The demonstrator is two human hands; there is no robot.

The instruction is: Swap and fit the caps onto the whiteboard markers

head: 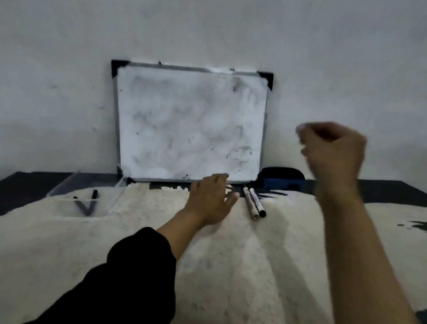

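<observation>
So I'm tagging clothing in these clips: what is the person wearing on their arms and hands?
The left arm has a loose black sleeve pushed up, leaving the forearm bare. The left hand is bare: no glove, ring or watch visible. The right hand is blurred but looks bare too; its forearm is bare, with dark fabric only at the frame's lower right edge.

A whiteboard point(187, 124) is leaning against the wall point(61, 38) at the back of a cloth-covered surface point(236, 257). An eraser point(281, 179) is lying just to its right, by the wall. 2 markers point(254, 202) are lying side by side in front of the board's right corner. A tray point(64, 188) is sitting to the front left of the board, with 2 markers point(86, 202) inside it. The left hand point(212, 200) is reaching out just left of the pair on the cloth, and the right hand point(334, 151) is hanging raised to the right of the board.
</observation>
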